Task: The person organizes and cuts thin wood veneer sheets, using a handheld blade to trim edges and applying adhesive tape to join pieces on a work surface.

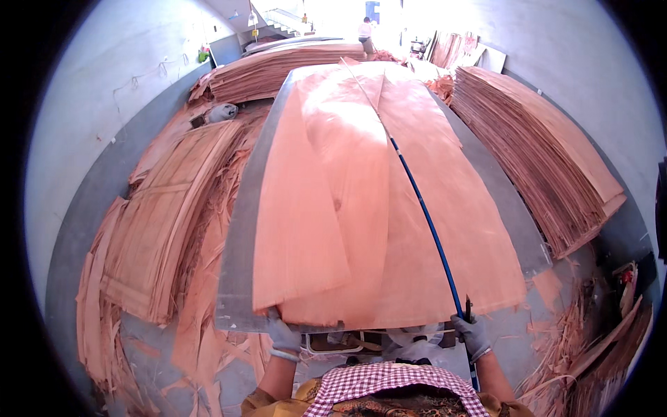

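Observation:
Sheets of thin reddish wood veneer [417, 229] overlap on a long grey-topped table [240, 243] in front of me. A narrower veneer strip [292, 229] lies over their left side. My left hand [283, 335], in a grey glove, is at the near edge, its fingers closed on the corner of this strip. My right hand [474, 337], also gloved, is wrapped round a long blue pole [429, 222]. The pole slants away across the sheets, and its thin far end reaches the table's far side. A small dark upright piece [468, 308] shows by the right fingers; its kind is unclear.
High veneer stacks stand at the right [535, 153] and far left [278, 69]. A lower bundle [156, 215] lies at the left. Veneer scraps [208, 347] litter the floor on both sides. Another person [365, 33] stands beyond the table. A frame with clutter [340, 342] shows below the near edge.

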Demonstrator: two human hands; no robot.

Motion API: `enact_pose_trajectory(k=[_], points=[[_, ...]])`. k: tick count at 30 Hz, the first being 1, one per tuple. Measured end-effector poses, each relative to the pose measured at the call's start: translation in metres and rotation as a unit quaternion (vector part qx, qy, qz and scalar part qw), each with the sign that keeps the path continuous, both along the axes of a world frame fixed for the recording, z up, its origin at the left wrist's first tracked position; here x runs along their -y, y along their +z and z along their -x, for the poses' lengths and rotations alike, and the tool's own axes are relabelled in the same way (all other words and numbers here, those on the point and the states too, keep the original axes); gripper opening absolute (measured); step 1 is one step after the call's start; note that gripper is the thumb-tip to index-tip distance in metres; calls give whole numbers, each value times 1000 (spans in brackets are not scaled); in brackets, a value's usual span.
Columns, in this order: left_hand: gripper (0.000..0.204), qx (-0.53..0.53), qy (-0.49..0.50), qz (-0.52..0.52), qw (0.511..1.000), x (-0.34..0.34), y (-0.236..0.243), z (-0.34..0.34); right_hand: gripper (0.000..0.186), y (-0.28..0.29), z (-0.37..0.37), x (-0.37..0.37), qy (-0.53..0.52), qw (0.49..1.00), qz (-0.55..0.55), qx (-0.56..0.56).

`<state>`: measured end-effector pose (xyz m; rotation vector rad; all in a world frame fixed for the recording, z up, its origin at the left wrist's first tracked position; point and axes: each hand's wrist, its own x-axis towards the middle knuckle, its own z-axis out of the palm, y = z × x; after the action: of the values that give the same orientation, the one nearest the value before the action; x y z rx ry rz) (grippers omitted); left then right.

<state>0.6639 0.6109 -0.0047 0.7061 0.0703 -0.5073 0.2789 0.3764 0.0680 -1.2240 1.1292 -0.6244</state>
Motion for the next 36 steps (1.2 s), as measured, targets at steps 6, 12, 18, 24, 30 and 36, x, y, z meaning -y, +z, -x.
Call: enact_pose_trajectory(k=[6, 12, 18, 24, 30, 36], points=[[27, -123, -32, -33, 991, -20, -49, 36, 15, 13, 8, -2, -23, 999, -9, -34], [30, -118, -358, -197, 905, -19, 27, 58, 18, 5, 46, -18, -46, 997, -26, -62], [43, 746, -173, -397, 506, 14, 76, 85, 23, -40, 84, -51, -81, 984, -66, -143], [104, 730, -254, -528, 351, 72, 29, 58, 20, -24, 79, -68, -53, 983, -99, -146], [96, 745, -304, -534, 260, 84, 35, 65, 21, -22, 93, -71, -31, 981, -130, -141], [68, 793, -263, -460, 299, 69, 5, 58, 23, -28, 79, -22, 17, 994, -91, -66]])
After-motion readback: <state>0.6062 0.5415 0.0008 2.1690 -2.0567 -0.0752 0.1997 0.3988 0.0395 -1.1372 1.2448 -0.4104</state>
